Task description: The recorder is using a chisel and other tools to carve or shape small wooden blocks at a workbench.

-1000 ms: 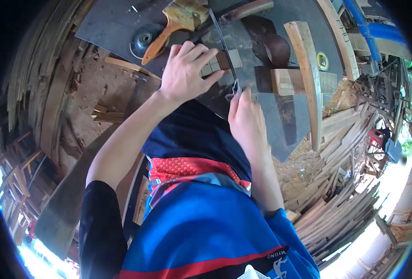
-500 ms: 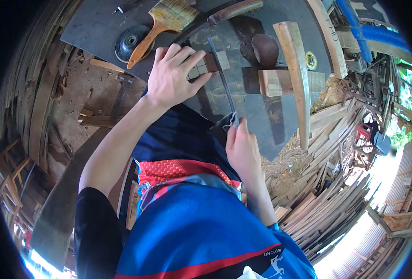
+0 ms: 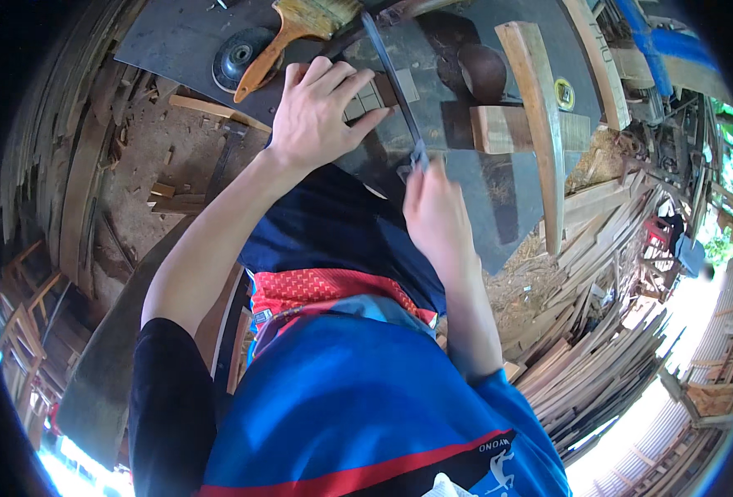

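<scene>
Grey tabletop point(image 3: 517, 207) up front, and here's the L forearm point(image 3: 205, 240), slanting up & right from the lower L. R forearm point(image 3: 475, 327) rises more steeply, leaning slightly L. L hand point(image 3: 315, 120) is palm-down, fingers fanned fwd, wrist approx. straight, thumb stretched out R! R hand point(image 3: 439, 209), a bit blurred, is closed round the near end of a long dark blade point(image 3: 393, 83); its tip points fwd & L. Curved wood piece point(image 3: 540, 124) lies across a wood block point(image 3: 499, 130), R side; brush point(image 3: 277, 45) & round disc point(image 3: 238, 56) just beyond the L hand. And the small pale piece point(image 3: 362, 101): on the tabletop btwn L thumb & forefinger, right by the blade. Whether the L fingers clamp it, can't tell. Smallest, far R: round yellow thing point(image 3: 564, 94).
</scene>
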